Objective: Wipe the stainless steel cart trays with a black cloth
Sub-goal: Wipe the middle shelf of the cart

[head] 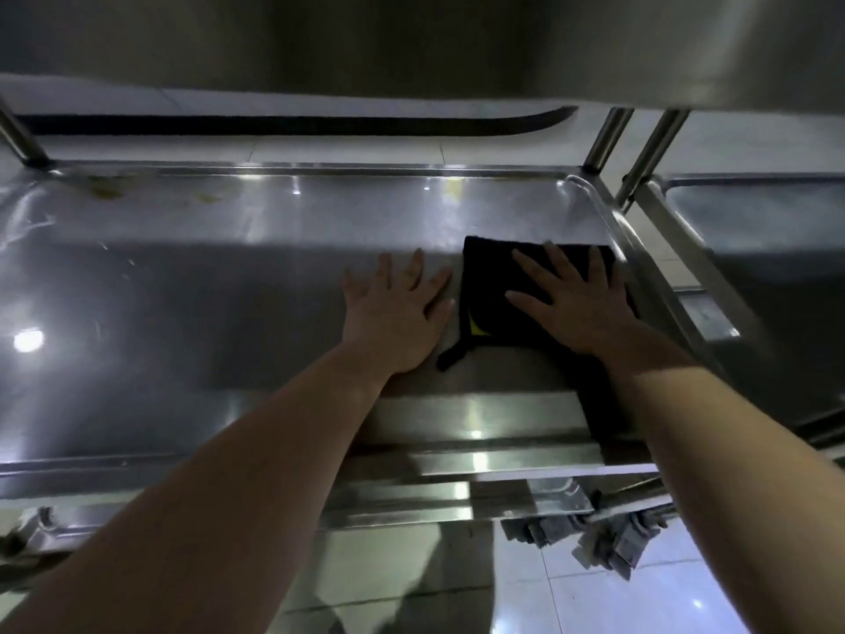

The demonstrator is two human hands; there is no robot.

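Here, the right hand presses the black cloth flat at centre right of the frame, fingers spread wide, near the right rim of the tray. The left hand, fingers also splayed, rests on bare steel just beside it. Best to use even pressure and overlapping passes toward the brownish stains at upper left.

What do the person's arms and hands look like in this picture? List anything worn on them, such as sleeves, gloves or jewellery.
Nothing worn is visible. The left hand and right hand are bare, with no gloves and no rings that can be seen. The left forearm and right forearm are uncovered down to the frame's edge: no sleeve, watch or bracelet shows.
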